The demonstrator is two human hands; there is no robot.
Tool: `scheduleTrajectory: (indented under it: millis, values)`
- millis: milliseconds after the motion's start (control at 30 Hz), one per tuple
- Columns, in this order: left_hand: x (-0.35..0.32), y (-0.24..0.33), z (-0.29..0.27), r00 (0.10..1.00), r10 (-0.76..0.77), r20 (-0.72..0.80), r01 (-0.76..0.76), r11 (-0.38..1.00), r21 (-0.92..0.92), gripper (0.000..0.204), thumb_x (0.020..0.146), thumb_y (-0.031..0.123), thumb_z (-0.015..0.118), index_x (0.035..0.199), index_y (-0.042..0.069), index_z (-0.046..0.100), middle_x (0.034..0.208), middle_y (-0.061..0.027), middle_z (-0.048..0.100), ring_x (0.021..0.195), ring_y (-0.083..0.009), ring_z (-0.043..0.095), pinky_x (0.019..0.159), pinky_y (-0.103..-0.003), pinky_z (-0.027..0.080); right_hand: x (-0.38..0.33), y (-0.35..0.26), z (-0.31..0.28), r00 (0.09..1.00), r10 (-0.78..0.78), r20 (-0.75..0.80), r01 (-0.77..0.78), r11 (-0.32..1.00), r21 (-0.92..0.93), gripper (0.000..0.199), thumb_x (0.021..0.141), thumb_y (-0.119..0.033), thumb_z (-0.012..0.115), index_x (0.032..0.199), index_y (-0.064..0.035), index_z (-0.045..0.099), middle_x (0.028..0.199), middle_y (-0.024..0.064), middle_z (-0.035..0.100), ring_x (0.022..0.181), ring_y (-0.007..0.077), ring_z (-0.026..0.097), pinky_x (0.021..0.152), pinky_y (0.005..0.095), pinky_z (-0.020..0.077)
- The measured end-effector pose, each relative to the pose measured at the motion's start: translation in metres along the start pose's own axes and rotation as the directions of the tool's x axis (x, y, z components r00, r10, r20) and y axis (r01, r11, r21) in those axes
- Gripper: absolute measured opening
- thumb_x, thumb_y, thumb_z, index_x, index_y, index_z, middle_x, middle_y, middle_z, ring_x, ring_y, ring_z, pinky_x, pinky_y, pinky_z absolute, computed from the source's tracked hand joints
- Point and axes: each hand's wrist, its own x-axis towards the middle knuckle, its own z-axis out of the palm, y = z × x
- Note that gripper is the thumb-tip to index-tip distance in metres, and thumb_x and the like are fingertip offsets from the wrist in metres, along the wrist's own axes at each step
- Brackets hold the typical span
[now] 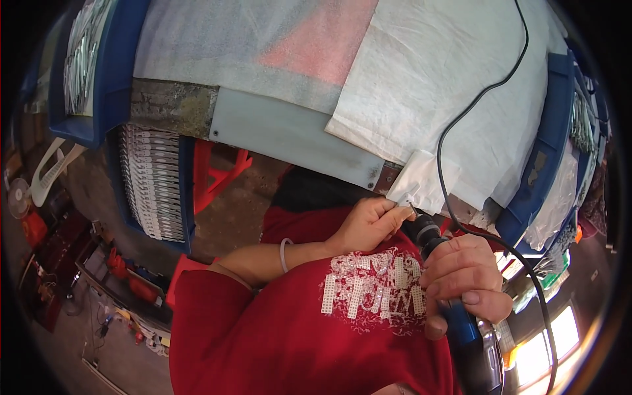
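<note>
My right hand (464, 280) is wrapped round a handheld power tool (463, 324) with a blue body and a black front end. The tool slants up and left, its tip close to my left fingers. My left hand (374, 222) is closed in a pinch at the bench's near edge, on a small silvery metal piece (409, 198) that my fingers partly hide. Beneath that piece lies a folded white cloth (424, 179). A black cable (442, 148) crosses the bench and passes over my right wrist; where it ends I cannot tell.
White sheeting (438, 85) covers the bench, whose grey front strip (283, 135) is bare. At left, a blue bin (113, 66) holds long metal parts, and a lower tray (186, 191) holds rows of flat ones. Another blue bin (541, 145) stands at right. A red stool (220, 174) is underneath.
</note>
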Motion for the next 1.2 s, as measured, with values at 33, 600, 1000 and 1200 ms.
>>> scheduleTrajectory:
  millis: [33, 600, 1000, 1200]
  values:
    - [0.0, -0.001, -0.001, 1.0, 0.002, 0.006, -0.002, 1.0, 0.003, 0.022, 0.097, 0.016, 0.053, 0.093, -0.001, 0.065, 0.062, 0.0062, 0.047, 0.052, -0.0013, 0.037, 0.046, -0.019, 0.028, -0.001, 0.0, 0.0, 0.999, -0.015, 0.033, 0.017, 0.998, -0.061, 0.051, 0.081, -0.032, 0.073, 0.107, -0.0071, 0.037, 0.069, 0.0037, 0.057, 0.051, 0.0143, 0.058, 0.042, 0.0246, 0.05]
    - [-0.001, 0.003, 0.0, 1.0, -0.007, 0.013, 0.008, 1.0, -0.028, 0.031, 0.097, 0.019, 0.053, 0.07, 0.004, 0.055, 0.059, 0.005, 0.046, 0.051, -0.0021, 0.038, 0.045, -0.02, 0.029, 0.002, 0.001, 0.002, 1.0, -0.017, 0.009, 0.017, 1.0, -0.021, 0.047, 0.079, -0.025, 0.074, 0.104, -0.0075, 0.038, 0.071, 0.0074, 0.059, 0.052, 0.0178, 0.06, 0.043, 0.0273, 0.0511]
    - [0.0, 0.0, -0.001, 1.0, -0.004, 0.008, 0.005, 1.0, -0.028, 0.028, 0.097, 0.019, 0.054, 0.074, 0.003, 0.059, 0.06, 0.0052, 0.046, 0.05, -0.0022, 0.037, 0.044, -0.02, 0.028, -0.003, -0.006, 0.003, 0.999, -0.027, -0.018, 0.025, 0.995, -0.101, 0.049, 0.083, -0.031, 0.069, 0.111, -0.007, 0.037, 0.068, 0.0039, 0.056, 0.049, 0.0149, 0.057, 0.043, 0.0265, 0.0491]
    - [-0.001, -0.001, -0.003, 0.999, -0.011, 0.034, 0.015, 0.992, -0.122, 0.024, 0.097, 0.019, 0.054, 0.086, 0.001, 0.063, 0.061, 0.0059, 0.045, 0.05, -0.001, 0.035, 0.043, -0.019, 0.027, -0.005, -0.007, 0.001, 0.999, -0.042, -0.022, 0.039, 0.994, -0.099, 0.052, 0.084, -0.032, 0.068, 0.117, -0.0051, 0.037, 0.068, 0.0036, 0.057, 0.05, 0.015, 0.059, 0.043, 0.0265, 0.0493]
